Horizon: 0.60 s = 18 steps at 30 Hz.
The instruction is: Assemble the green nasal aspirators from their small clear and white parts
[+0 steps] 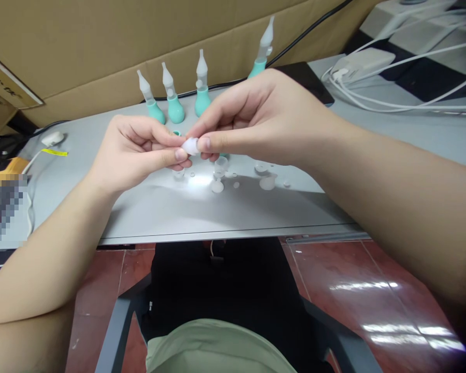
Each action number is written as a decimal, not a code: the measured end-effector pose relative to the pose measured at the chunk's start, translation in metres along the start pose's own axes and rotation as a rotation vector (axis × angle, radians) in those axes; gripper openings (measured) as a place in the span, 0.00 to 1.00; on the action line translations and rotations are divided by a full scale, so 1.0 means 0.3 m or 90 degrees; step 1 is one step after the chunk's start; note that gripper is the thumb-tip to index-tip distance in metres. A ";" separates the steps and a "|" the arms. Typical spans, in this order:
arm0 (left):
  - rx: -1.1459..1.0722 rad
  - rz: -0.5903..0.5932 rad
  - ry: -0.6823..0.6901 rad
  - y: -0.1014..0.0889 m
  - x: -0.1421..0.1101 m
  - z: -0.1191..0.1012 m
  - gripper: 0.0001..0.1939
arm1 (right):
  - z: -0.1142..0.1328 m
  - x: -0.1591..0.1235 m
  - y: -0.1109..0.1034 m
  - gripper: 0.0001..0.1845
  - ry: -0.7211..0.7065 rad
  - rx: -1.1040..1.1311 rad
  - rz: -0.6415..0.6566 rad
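Above the desk, a small translucent white nozzle piece (191, 146) is pinched between both hands. My left hand (134, 147) grips its left end with thumb and fingers closed, and my right hand (248, 122) holds the right end the same way. Behind the hands stand several teal bulb nasal aspirators (175, 110) with clear necks and white tips, one of them partly hidden by my right hand. Below the hands lie a clear plastic cylinder (221, 166), a white disc (217, 186), another pale piece (267, 182) and small rings. A teal part (177, 133) shows just behind my fingers.
The grey desk (171, 212) backs onto a cardboard wall (101, 46). To the right are a white power adapter (367, 62), white cables and a dark flat object (303, 80). On the left are a small white device (53, 138) and its cable.
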<state>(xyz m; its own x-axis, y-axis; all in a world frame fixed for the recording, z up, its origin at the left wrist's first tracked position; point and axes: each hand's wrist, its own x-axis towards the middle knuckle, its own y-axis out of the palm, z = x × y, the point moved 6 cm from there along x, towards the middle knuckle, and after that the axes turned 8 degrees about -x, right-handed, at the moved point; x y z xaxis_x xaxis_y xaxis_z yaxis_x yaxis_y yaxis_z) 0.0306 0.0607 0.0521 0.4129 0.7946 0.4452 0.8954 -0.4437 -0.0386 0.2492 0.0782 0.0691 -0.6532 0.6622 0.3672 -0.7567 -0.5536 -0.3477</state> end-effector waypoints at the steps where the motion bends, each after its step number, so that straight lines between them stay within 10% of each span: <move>1: 0.012 -0.001 -0.008 0.000 -0.002 -0.003 0.11 | -0.001 0.000 -0.001 0.05 0.001 -0.011 -0.002; 18: 0.009 -0.016 -0.021 0.008 0.002 -0.007 0.12 | -0.003 0.005 0.014 0.07 -0.017 0.029 -0.008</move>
<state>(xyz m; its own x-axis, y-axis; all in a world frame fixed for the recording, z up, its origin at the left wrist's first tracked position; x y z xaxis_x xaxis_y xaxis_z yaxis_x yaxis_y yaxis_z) 0.0325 0.0592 0.0542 0.3948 0.8187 0.4169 0.9078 -0.4174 -0.0399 0.2449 0.0773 0.0674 -0.6432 0.6566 0.3940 -0.7653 -0.5677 -0.3035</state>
